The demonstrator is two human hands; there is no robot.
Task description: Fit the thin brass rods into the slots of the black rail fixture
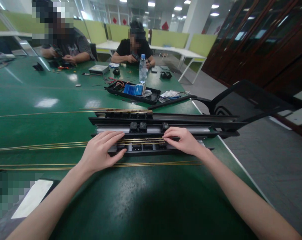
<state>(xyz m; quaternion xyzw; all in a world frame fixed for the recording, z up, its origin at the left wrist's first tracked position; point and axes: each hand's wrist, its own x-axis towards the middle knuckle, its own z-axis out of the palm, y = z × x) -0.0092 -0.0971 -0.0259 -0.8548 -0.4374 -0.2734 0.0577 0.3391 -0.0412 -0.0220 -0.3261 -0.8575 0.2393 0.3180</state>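
Observation:
Several long black rails lie side by side across the green table. Thin brass rods run along the nearest rail, over several black blocks. My left hand rests over that rail's left end, thumb and fingers apart on either side of it. At the rods' right ends, my right hand has its thumb and fingertips pinched together on the rods. The middle rail carries black blocks. More rods lie on the farthest rail.
Loose brass rods lie nearer me on the green table. Beyond the rails are a black tray, a water bottle and white gloves. Two people sit across the table; a black chair stands right.

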